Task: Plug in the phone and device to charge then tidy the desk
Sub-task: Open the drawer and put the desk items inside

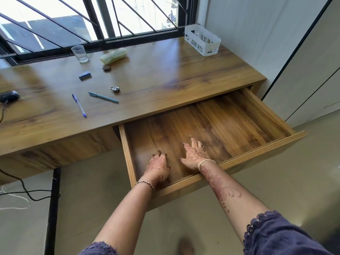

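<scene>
The wooden desk's drawer (261,111) stands pulled far out, and its floor shows nothing but my hands. My left hand (158,165) lies on the drawer floor near the front left corner, fingers curled under with nothing seen in them. My right hand (195,153) rests flat on the floor beside it, fingers spread. On the desk top (165,70) lie a blue pen (79,105), a teal pen (103,97), a small padlock (115,89), a blue eraser (85,75) and a pale green case (113,55). A black device (9,96) with a cable sits at the far left edge.
A drinking glass (80,53) stands by the window. A white slotted basket (202,40) holding cables sits at the desk's back right corner. A small brown object (106,68) lies near the case. Black and white cables (24,190) trail over the floor at the left. A cupboard stands right.
</scene>
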Action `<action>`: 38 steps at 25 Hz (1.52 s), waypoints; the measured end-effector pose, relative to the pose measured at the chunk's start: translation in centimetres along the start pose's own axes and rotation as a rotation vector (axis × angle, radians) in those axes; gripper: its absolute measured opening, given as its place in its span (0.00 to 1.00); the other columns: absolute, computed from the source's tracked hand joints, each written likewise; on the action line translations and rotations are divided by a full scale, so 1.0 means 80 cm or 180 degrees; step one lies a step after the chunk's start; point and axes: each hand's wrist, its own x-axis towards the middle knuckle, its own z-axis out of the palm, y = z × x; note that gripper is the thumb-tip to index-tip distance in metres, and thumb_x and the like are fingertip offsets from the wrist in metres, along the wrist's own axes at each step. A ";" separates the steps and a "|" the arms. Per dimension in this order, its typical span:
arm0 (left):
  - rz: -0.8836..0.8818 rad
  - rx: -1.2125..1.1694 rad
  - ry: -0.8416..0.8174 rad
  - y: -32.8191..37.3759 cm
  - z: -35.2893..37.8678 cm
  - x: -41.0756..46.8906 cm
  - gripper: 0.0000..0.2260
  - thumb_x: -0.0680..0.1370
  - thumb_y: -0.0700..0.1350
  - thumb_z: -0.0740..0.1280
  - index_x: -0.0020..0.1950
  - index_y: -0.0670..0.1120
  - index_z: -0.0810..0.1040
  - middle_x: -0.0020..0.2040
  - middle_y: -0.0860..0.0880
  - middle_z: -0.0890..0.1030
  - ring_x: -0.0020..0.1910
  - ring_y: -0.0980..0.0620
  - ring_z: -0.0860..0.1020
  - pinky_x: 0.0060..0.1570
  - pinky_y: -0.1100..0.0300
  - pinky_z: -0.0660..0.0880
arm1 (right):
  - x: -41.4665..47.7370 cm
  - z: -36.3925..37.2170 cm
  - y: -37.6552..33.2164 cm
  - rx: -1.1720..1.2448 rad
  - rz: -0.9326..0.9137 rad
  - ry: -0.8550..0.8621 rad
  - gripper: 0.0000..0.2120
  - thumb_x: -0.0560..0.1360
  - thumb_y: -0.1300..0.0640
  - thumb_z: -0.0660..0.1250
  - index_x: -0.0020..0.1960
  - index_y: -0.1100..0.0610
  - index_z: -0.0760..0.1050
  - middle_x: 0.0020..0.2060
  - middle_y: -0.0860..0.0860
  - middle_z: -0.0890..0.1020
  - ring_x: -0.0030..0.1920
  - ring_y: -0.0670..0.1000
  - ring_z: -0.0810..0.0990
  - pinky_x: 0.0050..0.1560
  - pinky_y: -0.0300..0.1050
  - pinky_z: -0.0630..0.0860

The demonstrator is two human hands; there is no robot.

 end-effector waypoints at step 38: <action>-0.0773 -0.0732 0.1424 -0.234 -0.358 0.127 0.17 0.74 0.39 0.65 0.62 0.40 0.70 0.61 0.40 0.75 0.61 0.41 0.75 0.58 0.55 0.72 | 0.203 -0.091 -0.409 -0.0581 -0.1206 0.1874 0.09 0.79 0.58 0.61 0.54 0.57 0.78 0.51 0.53 0.79 0.52 0.53 0.80 0.52 0.44 0.77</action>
